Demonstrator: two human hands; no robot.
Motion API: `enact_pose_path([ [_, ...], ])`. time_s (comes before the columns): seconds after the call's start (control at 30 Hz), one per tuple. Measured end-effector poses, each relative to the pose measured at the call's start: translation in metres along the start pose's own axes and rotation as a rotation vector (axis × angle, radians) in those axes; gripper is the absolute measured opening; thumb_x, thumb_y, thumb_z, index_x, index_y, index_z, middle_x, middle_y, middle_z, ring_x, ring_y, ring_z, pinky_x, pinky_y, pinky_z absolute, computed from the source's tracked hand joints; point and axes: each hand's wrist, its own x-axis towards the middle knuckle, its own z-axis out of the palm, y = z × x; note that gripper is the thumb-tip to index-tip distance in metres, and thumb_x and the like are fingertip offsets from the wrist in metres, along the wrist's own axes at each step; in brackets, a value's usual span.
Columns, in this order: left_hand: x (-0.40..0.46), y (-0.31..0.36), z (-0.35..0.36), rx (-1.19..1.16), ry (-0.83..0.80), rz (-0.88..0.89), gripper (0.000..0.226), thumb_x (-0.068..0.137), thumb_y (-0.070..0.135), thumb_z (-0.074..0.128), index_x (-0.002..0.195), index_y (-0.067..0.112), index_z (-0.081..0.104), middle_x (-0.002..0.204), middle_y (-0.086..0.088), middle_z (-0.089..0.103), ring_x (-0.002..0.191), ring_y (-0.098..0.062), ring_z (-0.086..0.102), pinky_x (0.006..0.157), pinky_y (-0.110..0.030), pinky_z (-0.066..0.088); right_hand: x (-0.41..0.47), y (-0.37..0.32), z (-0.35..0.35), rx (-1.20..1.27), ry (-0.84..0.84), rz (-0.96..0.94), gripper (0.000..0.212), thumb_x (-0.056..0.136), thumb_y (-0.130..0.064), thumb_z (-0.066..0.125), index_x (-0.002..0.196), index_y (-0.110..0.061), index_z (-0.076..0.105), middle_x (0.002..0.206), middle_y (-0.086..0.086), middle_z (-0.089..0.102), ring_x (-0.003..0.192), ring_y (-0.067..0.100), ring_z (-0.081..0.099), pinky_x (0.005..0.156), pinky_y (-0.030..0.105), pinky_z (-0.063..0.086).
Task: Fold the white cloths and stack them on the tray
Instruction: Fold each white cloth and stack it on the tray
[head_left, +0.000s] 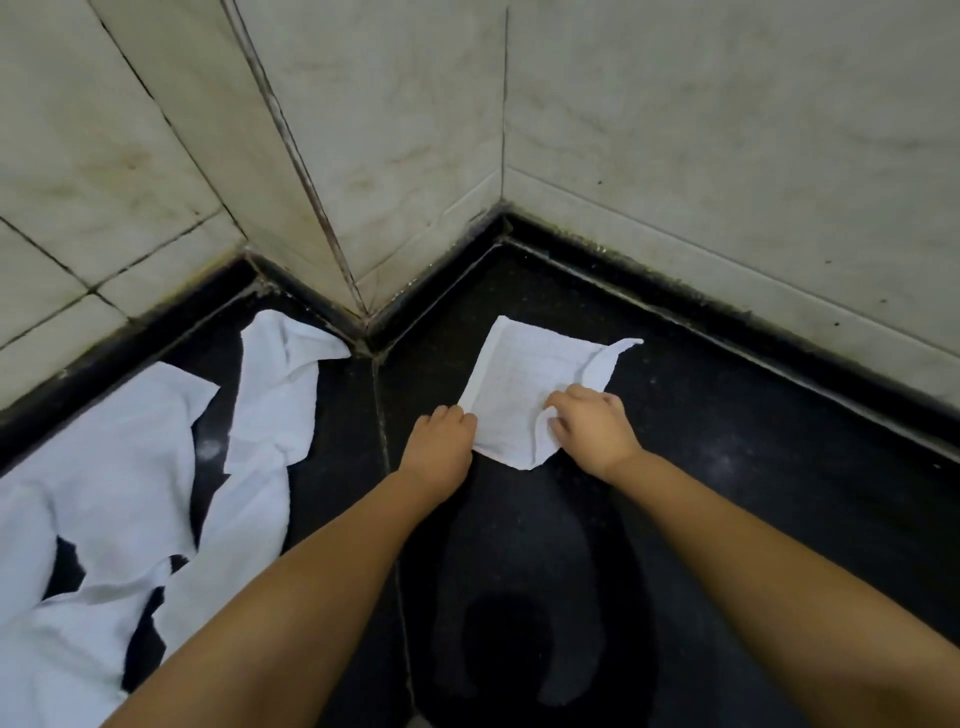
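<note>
1. Step in hand, by the look of it: folding one white cloth (524, 395) on the black surface (727, 467), centre of frame, near the wall corner.
2. To do well: line up edges before pressing; flatten the loose flap curling at the cloth's upper right; crease along the lower edge.
3. Left hand (441, 441): fingers curled at the cloth's lower left edge, apparently pinching it; exact grip hidden behind the knuckles.
4. Right hand (592, 421): fingers bent, narrow, gripping a bunched fold at the cloth's lower right.
5. Unfolded cloths (156, 467) heaped at left of frame, well apart from the one being worked.
6. Tray not in view; stacking spot cannot be told.
7. Tiled walls (675, 130) fill upper frame.
</note>
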Motion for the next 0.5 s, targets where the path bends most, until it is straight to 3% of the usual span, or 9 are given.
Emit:
enact_pose_path([
  [0.13,-0.044,-0.003,0.006,-0.027,-0.038,-0.011,0.026,0.091,0.008,0.041,0.115,0.007,0.049,0.117,-0.013,0.053,0.107,-0.028,0.049,0.087,-0.034,0.039,-0.046,0.004,-0.013,0.227,0.116,0.129,0.014,0.095,-0.019,0.049,0.097,-0.016,0.062,0.090,-0.003,0.052,0.088,0.019,0.054,0.092,0.034,0.037],
  [0.27,-0.083,-0.005,0.000,-0.151,0.105,0.001,0.020,0.090,0.013,0.045,0.099,0.003,0.060,0.104,-0.012,0.054,0.096,-0.025,0.050,0.081,-0.034,0.041,-0.093,-0.007,-0.027,0.418,0.226,0.163,0.012,0.093,-0.020,0.054,0.088,-0.016,0.064,0.082,-0.006,0.052,0.079,0.015,0.052,0.077,0.029,0.041],
  [0.4,-0.120,0.001,-0.032,-0.544,0.412,-0.044,0.008,0.084,0.008,0.054,0.077,0.008,0.053,0.081,-0.002,0.043,0.077,-0.018,0.042,0.068,-0.029,0.035,-0.138,-0.027,-0.045,0.624,0.348,0.170,0.011,0.093,-0.018,0.055,0.089,-0.019,0.065,0.092,-0.003,0.062,0.085,0.013,0.055,0.074,0.024,0.040],
  [0.5,-0.148,0.008,-0.063,-0.894,0.420,-0.078,0.009,0.085,0.010,0.052,0.077,0.013,0.048,0.070,0.004,0.044,0.064,-0.010,0.042,0.058,-0.024,0.031,-0.170,-0.037,-0.062,0.685,0.451,0.140,0.013,0.094,-0.016,0.054,0.087,-0.020,0.063,0.086,-0.008,0.063,0.080,0.009,0.054,0.069,0.021,0.041],
])
